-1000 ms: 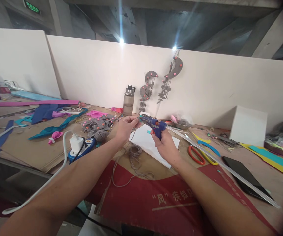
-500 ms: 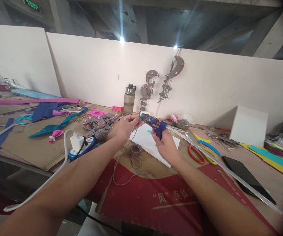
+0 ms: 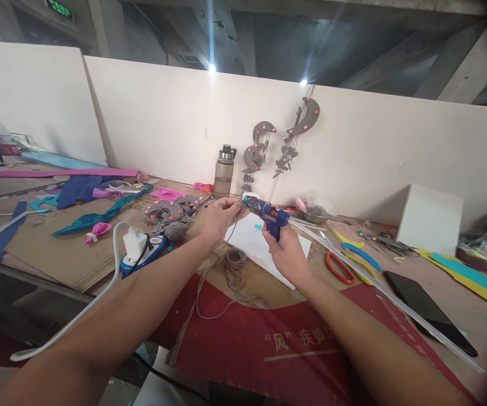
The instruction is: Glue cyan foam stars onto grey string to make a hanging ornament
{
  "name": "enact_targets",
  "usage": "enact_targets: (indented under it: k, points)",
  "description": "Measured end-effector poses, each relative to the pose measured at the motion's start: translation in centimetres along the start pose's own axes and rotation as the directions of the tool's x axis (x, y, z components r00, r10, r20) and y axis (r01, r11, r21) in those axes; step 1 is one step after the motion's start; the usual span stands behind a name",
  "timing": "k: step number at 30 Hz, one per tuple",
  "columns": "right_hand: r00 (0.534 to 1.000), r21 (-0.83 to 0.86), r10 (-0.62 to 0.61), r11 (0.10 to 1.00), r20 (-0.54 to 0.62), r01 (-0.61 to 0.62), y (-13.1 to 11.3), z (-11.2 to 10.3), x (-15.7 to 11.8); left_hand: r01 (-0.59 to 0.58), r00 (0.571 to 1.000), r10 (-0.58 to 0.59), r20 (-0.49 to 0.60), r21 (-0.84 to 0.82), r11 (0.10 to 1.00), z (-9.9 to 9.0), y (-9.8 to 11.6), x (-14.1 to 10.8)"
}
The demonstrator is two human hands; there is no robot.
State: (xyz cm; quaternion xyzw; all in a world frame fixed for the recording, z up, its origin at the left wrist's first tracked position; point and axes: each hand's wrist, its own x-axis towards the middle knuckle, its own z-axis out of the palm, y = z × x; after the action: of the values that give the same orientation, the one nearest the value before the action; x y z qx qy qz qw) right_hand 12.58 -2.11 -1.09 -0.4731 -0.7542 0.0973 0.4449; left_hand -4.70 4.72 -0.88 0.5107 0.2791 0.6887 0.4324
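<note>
My right hand (image 3: 284, 248) is wrapped round the handle of a blue glue gun (image 3: 268, 215), whose tip points left. My left hand (image 3: 221, 219) pinches close to that tip, with a small teal piece (image 3: 245, 199) showing at the fingertips. Grey cord (image 3: 235, 258) hangs from the left fingers and lies in a loose coil below them. Under both hands is a white sheet (image 3: 249, 239) with a small teal cutout (image 3: 259, 226) on it. Exactly how the teal piece and the cord meet is too small to tell.
Red-handled scissors (image 3: 339, 268) and a black phone (image 3: 428, 311) lie to the right, beside a long clear strip (image 3: 412, 313). A water bottle (image 3: 223, 173) stands behind. On the left are a blue power strip (image 3: 145, 256), a white cable (image 3: 115, 248) and coloured fabric scraps (image 3: 99, 217).
The view has shifted slightly. Both hands keep nearly the same pose, the glue gun's tip still at the left fingertips.
</note>
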Motion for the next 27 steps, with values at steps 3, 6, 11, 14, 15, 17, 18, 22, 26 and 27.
enact_targets:
  k: [3,6,11,14,15,17,18,22,26,27]
  points:
    - [1.0,-0.004,0.006,1.0,0.001,-0.006,-0.08,-0.03,0.0,0.003,1.0,-0.003,-0.003,0.005,1.0,-0.05,-0.06,0.02]
    - [1.0,-0.003,0.008,1.0,-0.005,-0.008,-0.12,-0.02,-0.02,0.005,1.0,-0.005,-0.008,0.007,1.0,-0.12,-0.14,0.04]
    - [1.0,-0.01,0.007,1.0,0.004,-0.007,-0.24,0.02,-0.05,-0.017,1.0,0.017,0.008,0.0,1.0,-0.17,-0.21,0.03]
    - [1.0,-0.012,0.01,1.0,-0.007,-0.01,-0.21,-0.01,-0.03,-0.007,1.0,0.007,0.005,-0.003,1.0,-0.11,-0.08,-0.03]
    - [1.0,-0.011,0.009,1.0,-0.012,-0.009,-0.17,-0.02,-0.03,-0.004,1.0,0.004,0.002,-0.003,1.0,-0.09,-0.02,-0.06]
    - [1.0,-0.013,0.005,1.0,-0.018,-0.005,-0.06,-0.01,-0.03,0.001,1.0,-0.001,-0.004,-0.002,1.0,-0.05,0.09,-0.12]
    - [1.0,-0.014,0.003,1.0,-0.019,-0.003,0.0,0.0,-0.04,0.0,1.0,0.0,-0.004,0.0,1.0,-0.04,0.13,-0.14]
    - [1.0,-0.018,-0.001,1.0,-0.024,0.001,0.08,0.02,-0.03,-0.016,1.0,0.016,0.004,0.021,1.0,-0.05,0.19,-0.21]
    - [0.999,-0.014,-0.008,1.0,-0.041,0.007,-0.04,-0.02,0.04,-0.001,1.0,0.001,0.004,0.025,1.0,-0.04,0.23,-0.21]
    - [0.999,-0.014,-0.007,1.0,-0.042,0.006,-0.07,-0.01,0.05,0.0,1.0,0.0,0.003,0.024,1.0,-0.03,0.24,-0.2]
